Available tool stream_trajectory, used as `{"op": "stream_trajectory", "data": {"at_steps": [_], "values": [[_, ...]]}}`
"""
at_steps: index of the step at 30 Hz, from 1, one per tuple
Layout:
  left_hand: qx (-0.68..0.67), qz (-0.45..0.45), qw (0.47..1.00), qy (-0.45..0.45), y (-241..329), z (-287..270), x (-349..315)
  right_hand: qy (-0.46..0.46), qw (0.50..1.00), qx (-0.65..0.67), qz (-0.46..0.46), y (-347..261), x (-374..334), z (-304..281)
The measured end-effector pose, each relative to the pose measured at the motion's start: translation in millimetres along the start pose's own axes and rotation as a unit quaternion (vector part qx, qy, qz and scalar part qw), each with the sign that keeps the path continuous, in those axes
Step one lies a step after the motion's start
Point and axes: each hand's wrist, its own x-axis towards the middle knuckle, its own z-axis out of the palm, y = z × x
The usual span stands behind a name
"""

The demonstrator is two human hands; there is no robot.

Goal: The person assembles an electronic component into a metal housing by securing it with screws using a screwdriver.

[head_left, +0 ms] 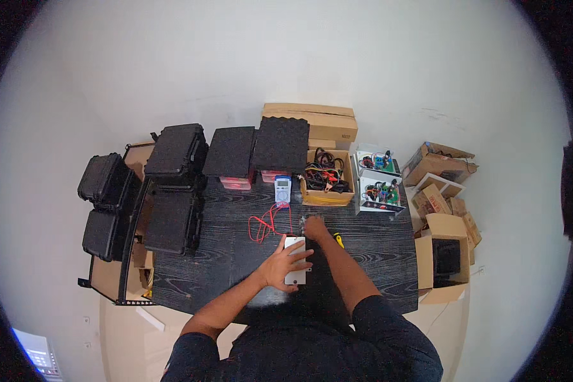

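A flat, light grey metal box (295, 277) lies on the dark table in front of me. Across its top rests my left hand (280, 266), fingers spread wide and the thumb near the closer end. Just beyond the box's far right corner, my right hand (314, 227) is closed, its fingers bunched low over the tabletop; what they hold, if anything, is hidden. Small, unclear bits lie beside its fingers. Right of that hand sits a yellow and black hand tool (339, 240). A blue and white multimeter (283, 189) with red leads (261, 228) stands farther back.
An open carton (326, 198) of cables stands behind my right hand. Two open electronics units (380, 194) sit at the back right. Black hard cases (172, 219) and dark foam sheets (281, 143) fill the left and back. More cardboard boxes (455, 264) stand beyond the table's right edge.
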Motion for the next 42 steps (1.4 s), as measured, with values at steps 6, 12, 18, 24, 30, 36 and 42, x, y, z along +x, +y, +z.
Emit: {"op": "stream_trajectory", "data": {"at_steps": [6,12,18,24,30,36,42], "values": [[-0.030,-0.022,0.999,0.007,-9,-7,2,0.003,1.000,-0.007,-0.007,4,-2,2],[-0.268,-0.075,0.932,0.230,-45,18,20,0.052,0.999,0.004,-0.008,13,-11,-15],[-0.631,-0.256,0.723,0.115,-78,43,26,0.189,0.884,0.423,0.060,-31,-43,-99],[-0.658,-0.266,0.696,0.110,-92,54,34,0.189,0.831,0.519,0.063,-87,-114,-191],[-0.678,-0.284,0.666,0.128,-81,51,44,0.209,0.899,0.382,-0.054,-91,-134,-194],[-0.653,-0.285,0.687,0.146,-91,57,38,0.223,0.908,0.338,-0.108,-101,-128,-201],[-0.664,-0.265,0.686,0.135,-84,53,47,0.198,0.921,0.319,-0.107,-102,-133,-216]]}}
